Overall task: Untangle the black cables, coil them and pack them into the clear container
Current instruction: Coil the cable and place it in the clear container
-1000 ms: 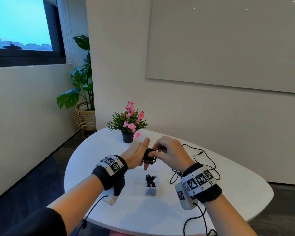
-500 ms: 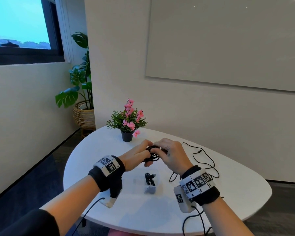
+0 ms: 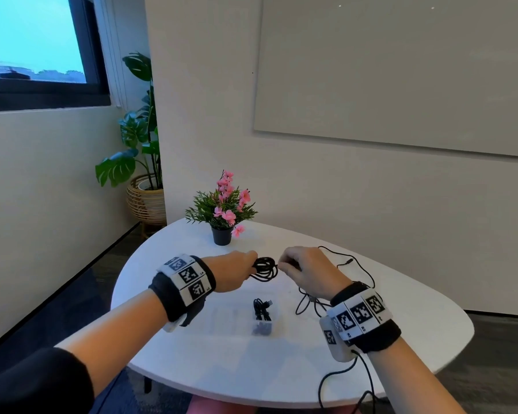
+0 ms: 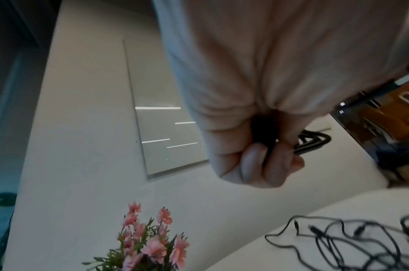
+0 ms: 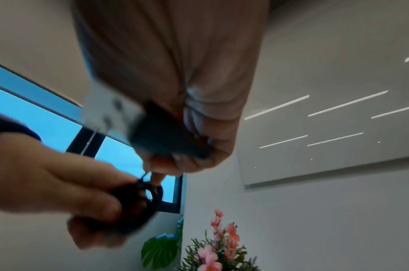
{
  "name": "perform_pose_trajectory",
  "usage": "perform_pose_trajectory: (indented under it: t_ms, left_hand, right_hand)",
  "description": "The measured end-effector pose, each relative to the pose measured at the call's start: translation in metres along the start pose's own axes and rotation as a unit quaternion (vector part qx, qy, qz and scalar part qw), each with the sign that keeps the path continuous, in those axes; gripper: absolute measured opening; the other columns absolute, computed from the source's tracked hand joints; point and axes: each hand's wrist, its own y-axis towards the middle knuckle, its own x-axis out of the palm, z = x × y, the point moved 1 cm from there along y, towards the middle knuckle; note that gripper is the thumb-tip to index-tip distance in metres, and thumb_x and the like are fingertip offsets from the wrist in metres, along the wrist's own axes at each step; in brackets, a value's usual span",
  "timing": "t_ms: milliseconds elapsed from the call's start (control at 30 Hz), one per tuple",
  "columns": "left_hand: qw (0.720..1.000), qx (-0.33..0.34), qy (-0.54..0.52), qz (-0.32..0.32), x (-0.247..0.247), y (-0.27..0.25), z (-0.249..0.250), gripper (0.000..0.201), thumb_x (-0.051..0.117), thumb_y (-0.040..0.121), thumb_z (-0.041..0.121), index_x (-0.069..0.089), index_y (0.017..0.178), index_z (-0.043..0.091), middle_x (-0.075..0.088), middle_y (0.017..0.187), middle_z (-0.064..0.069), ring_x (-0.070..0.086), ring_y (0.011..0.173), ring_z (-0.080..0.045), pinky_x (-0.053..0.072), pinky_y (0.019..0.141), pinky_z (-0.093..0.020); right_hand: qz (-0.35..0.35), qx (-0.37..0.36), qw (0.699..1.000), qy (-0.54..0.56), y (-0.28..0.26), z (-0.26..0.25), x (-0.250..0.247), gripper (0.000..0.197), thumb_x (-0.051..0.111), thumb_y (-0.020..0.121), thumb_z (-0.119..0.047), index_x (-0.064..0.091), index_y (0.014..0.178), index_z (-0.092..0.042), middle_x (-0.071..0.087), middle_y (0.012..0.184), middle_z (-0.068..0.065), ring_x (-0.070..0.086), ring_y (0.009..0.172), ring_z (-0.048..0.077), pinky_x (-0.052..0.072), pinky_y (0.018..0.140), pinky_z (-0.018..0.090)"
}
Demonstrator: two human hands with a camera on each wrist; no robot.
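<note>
the coil (image 3: 264,268) of black cable hangs in the air between both hands, above the middle of the white table (image 3: 192,363). the left hand (image 3: 234,273) grips it from the left, fingers curled around the loops, and the left wrist view shows the strands bunched in that fist with loops poking out to the right. the right hand (image 3: 307,271) meets the coil at its right edge, fingertips pinching a strand there; the right wrist view is blurred, but curled fingers close on something dark. below the hands, near the table's front, sits the clear container (image 3: 262,319), with a black cable (image 3: 262,309) already lying inside it and a dark lump at its near end that i cannot make out. to the right, more loose cables (image 3: 346,262) trail across the table behind and under the right wrist, still in a tangle. at the table's far edge stands a small potted plant (image 3: 222,210) with pink flowers. both wrists wear bands with black-and-white markers.
</note>
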Motion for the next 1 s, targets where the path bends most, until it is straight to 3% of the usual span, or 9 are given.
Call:
perform_pose_trajectory:
  t_ms: [200, 400, 467, 533, 600, 733, 800, 867, 1000]
  left_hand:
    - [0.991, 0.064, 0.113, -0.021, 0.006, -0.003, 0.007, 0.011, 0.035, 0.101, 0.018, 0.041, 0.104, 0.009, 0.055, 0.1, -0.013, 0.05, 0.075, -0.025, 0.038, 0.067, -0.035]
    - [0.994, 0.086, 0.048, 0.039, -0.009, -0.017, 0.013, 0.019, 0.032, 0.102, 0.026, 0.04, 0.104, 0.009, 0.056, 0.1, -0.009, 0.048, 0.075, -0.02, 0.032, 0.064, -0.027]
    - [0.994, 0.078, -0.026, 0.077, -0.009, -0.02, 0.013, 0.019, 0.032, 0.102, 0.026, 0.04, 0.105, 0.009, 0.057, 0.099, -0.006, 0.048, 0.076, -0.018, 0.036, 0.066, -0.029]
    - [0.983, 0.082, -0.109, 0.126, -0.008, -0.02, 0.012, 0.017, 0.034, 0.101, 0.024, 0.041, 0.102, 0.009, 0.057, 0.092, -0.004, 0.049, 0.074, -0.017, 0.042, 0.068, -0.032]
    - [0.965, 0.069, -0.177, 0.182, -0.007, -0.016, 0.011, 0.014, 0.034, 0.1, 0.021, 0.041, 0.099, 0.009, 0.058, 0.086, -0.004, 0.048, 0.067, -0.017, 0.045, 0.067, -0.037]
    - [0.933, -0.014, -0.235, 0.271, -0.016, -0.006, 0.005, 0.015, 0.033, 0.101, 0.02, 0.041, 0.093, 0.01, 0.055, 0.076, 0.003, 0.047, 0.06, -0.01, 0.045, 0.06, -0.03]
    - [0.936, -0.039, -0.232, 0.263, -0.019, -0.003, 0.0, 0.013, 0.034, 0.1, 0.012, 0.042, 0.102, 0.003, 0.062, 0.096, -0.008, 0.059, 0.08, -0.018, 0.051, 0.069, -0.026]
    - [0.956, -0.06, -0.189, 0.217, -0.02, 0.001, -0.005, 0.017, 0.034, 0.099, 0.007, 0.04, 0.113, -0.002, 0.058, 0.119, -0.02, 0.059, 0.106, -0.03, 0.05, 0.079, -0.023]
    - [0.984, -0.081, -0.033, 0.153, -0.004, 0.001, -0.008, 0.025, 0.031, 0.101, 0.018, 0.038, 0.116, -0.001, 0.06, 0.107, -0.021, 0.06, 0.095, -0.037, 0.042, 0.073, -0.036]
  right_hand:
    - [0.036, -0.081, 0.988, -0.13, 0.007, 0.0, -0.003, 0.019, 0.051, 0.094, -0.032, 0.068, 0.098, -0.027, 0.055, 0.088, -0.005, 0.052, 0.085, 0.018, 0.037, 0.07, 0.036]
    - [0.112, -0.054, 0.991, 0.058, 0.012, 0.015, 0.014, 0.028, 0.046, 0.093, -0.044, 0.066, 0.096, -0.026, 0.054, 0.078, -0.009, 0.053, 0.072, 0.014, 0.047, 0.066, 0.036]
    - [0.121, -0.042, 0.985, 0.12, 0.013, 0.012, 0.024, 0.026, 0.044, 0.094, -0.035, 0.065, 0.097, -0.022, 0.063, 0.083, -0.009, 0.058, 0.077, 0.008, 0.05, 0.068, 0.027]
    - [0.118, -0.01, 0.983, 0.14, 0.015, 0.008, 0.033, 0.021, 0.044, 0.094, -0.016, 0.065, 0.098, -0.018, 0.06, 0.078, -0.016, 0.056, 0.068, -0.001, 0.044, 0.056, 0.014]
    - [0.105, 0.021, 0.988, 0.112, 0.017, 0.003, 0.042, 0.021, 0.042, 0.095, -0.011, 0.062, 0.101, -0.015, 0.056, 0.075, -0.011, 0.049, 0.059, 0.003, 0.04, 0.056, 0.024]
    - [0.036, 0.043, 0.998, 0.014, 0.017, -0.014, 0.058, 0.029, 0.031, 0.101, -0.024, 0.047, 0.125, -0.023, 0.062, 0.097, 0.005, 0.056, 0.082, 0.028, 0.039, 0.066, 0.033]
    - [0.002, 0.044, 0.998, -0.054, 0.014, -0.021, 0.062, 0.031, 0.029, 0.101, -0.022, 0.044, 0.128, -0.02, 0.059, 0.121, 0.004, 0.059, 0.099, 0.032, 0.044, 0.075, 0.036]
    - [-0.015, 0.032, 0.993, -0.109, 0.011, -0.025, 0.062, 0.028, 0.033, 0.1, -0.014, 0.045, 0.124, -0.014, 0.055, 0.121, 0.008, 0.058, 0.095, 0.034, 0.043, 0.071, 0.036]
    - [-0.013, -0.02, 0.984, -0.175, 0.01, -0.034, 0.052, 0.01, 0.04, 0.096, -0.004, 0.051, 0.097, -0.004, 0.04, 0.093, 0.007, 0.043, 0.07, 0.028, 0.03, 0.058, 0.034]
